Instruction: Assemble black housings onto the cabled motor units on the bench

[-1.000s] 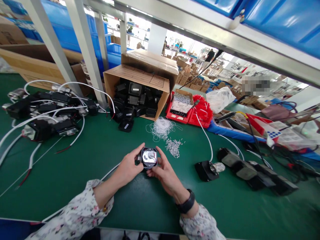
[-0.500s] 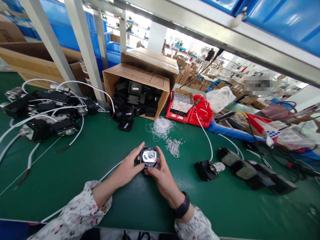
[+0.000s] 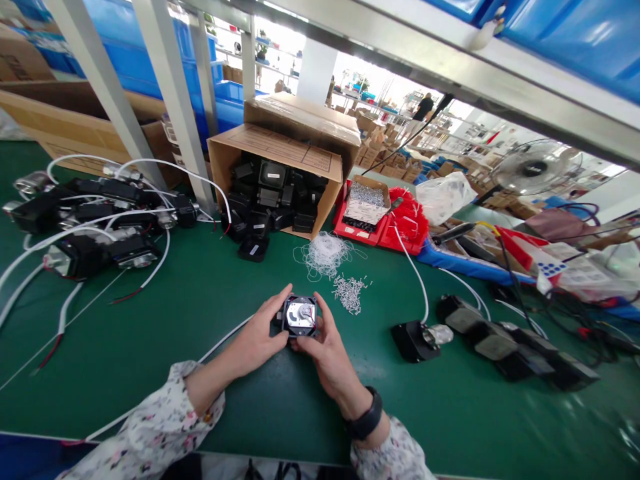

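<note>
The black module [image 3: 299, 315] is held face-up between both grips, the left hand [image 3: 256, 339] closed on its left edge, the right hand [image 3: 324, 348] on its right, a white lead [image 3: 220, 344] seemingly trailing near-left.

In front of the cardboard box [image 3: 280, 150] the green mat [image 3: 165, 327] lies open, save where the left hand [image 3: 257, 337] and right hand [image 3: 325, 348] clasp a black housing [image 3: 299, 315]. Left of the box, cabled black units [image 3: 95, 230] and steel uprights [image 3: 173, 107] block; right of it, red trays [image 3: 387, 227] and a row of black units [image 3: 520, 357]; just before it, white thread [image 3: 325, 253] and pins [image 3: 349, 293]
</note>
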{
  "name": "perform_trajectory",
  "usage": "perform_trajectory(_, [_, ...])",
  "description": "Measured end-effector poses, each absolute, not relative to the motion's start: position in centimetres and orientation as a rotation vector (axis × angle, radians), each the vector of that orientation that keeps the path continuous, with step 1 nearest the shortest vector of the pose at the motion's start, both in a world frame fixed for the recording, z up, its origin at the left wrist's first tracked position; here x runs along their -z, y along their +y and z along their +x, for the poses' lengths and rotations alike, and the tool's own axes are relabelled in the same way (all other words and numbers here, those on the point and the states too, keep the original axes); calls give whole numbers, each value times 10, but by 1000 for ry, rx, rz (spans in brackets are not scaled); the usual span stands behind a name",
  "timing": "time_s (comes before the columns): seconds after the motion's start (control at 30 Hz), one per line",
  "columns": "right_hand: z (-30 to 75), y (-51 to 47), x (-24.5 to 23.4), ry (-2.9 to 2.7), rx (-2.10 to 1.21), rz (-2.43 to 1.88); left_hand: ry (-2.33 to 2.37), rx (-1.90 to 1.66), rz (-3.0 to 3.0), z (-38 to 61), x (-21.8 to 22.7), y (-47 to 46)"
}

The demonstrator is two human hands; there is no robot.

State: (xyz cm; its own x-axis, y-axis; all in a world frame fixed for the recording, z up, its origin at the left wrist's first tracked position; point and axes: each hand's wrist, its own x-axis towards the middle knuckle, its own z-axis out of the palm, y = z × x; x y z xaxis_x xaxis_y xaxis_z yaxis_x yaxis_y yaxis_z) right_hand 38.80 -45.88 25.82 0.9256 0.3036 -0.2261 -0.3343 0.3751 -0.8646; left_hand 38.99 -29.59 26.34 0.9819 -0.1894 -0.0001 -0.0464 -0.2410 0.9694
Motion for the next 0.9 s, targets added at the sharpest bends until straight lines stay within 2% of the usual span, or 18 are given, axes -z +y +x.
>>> perform_trajectory(0.33, [381, -444, -259, 47, -300, -1182, 26, 46, 1795, 406, -279, -303])
perform_trajectory(0.9, [382, -446, -259, 38, -325, -1096, -174, 143, 1862, 392, -262, -294])
